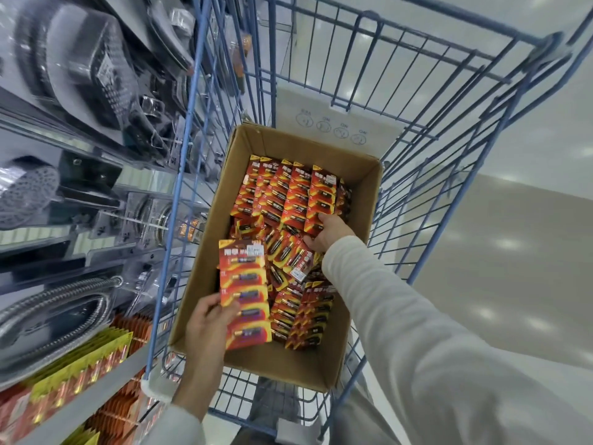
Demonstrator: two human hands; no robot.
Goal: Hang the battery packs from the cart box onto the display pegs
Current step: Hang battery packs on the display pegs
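left hand (208,319) pinches a battery strip (244,293), long axis 12-to-6; right hand (330,234) grips box packs (288,252). display (96,358) at 8 o'clock, left nearer.

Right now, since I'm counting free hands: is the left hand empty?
No, the left hand grips a strip of battery packs over the cardboard box.

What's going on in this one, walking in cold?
A person is restocking from a blue wire cart. The left hand holds a strip of battery packs above the open cardboard box. The right hand reaches into the box, fingers curled round a loose pack in the pile. Nothing in either hand has reached the display yet. Hanging packs show on the shelving to the left.
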